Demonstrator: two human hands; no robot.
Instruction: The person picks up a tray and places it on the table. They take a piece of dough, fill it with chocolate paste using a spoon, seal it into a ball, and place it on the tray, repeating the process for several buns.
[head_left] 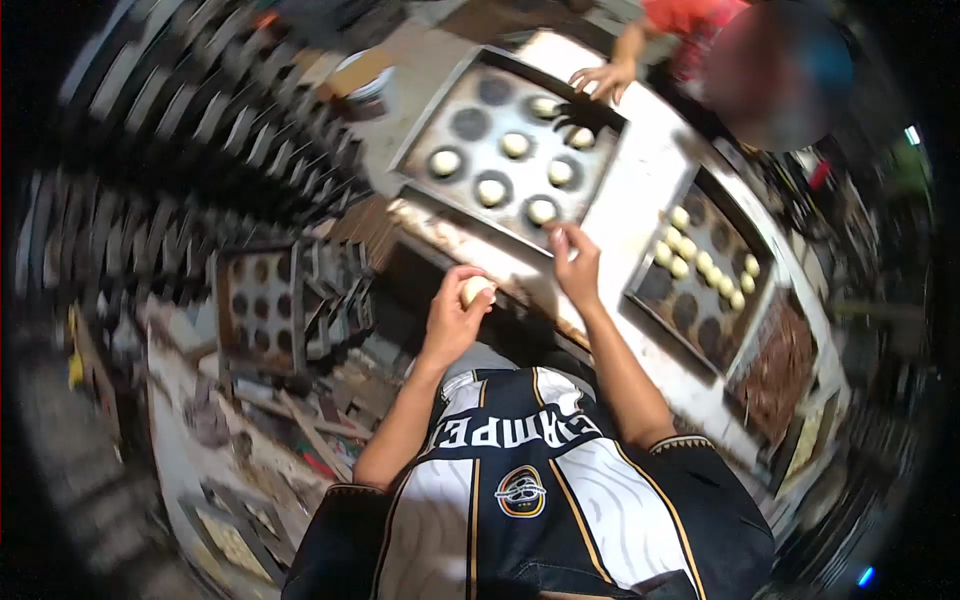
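My left hand (456,315) is closed around a pale dough ball (478,291), held in front of the table's near edge. At the lower right corner of a large metal baking tray (425,130), my right hand (577,265) has its fingers drawn together. Whatever is between those fingertips is too small and blurred to make out. The closest ball to them is a dough ball (542,210) on the tray. Several more pale dough balls, such as one dough ball (515,145), sit apart from each other on dark round spots in that tray.
Across the table (640,215), another person's hand (603,80) touches the tray's far edge. On the right, a second tray (668,325) holds several clustered dough balls (680,245). Beside it lies a brown mass (783,350). Stacked trays (262,305) stand at left.
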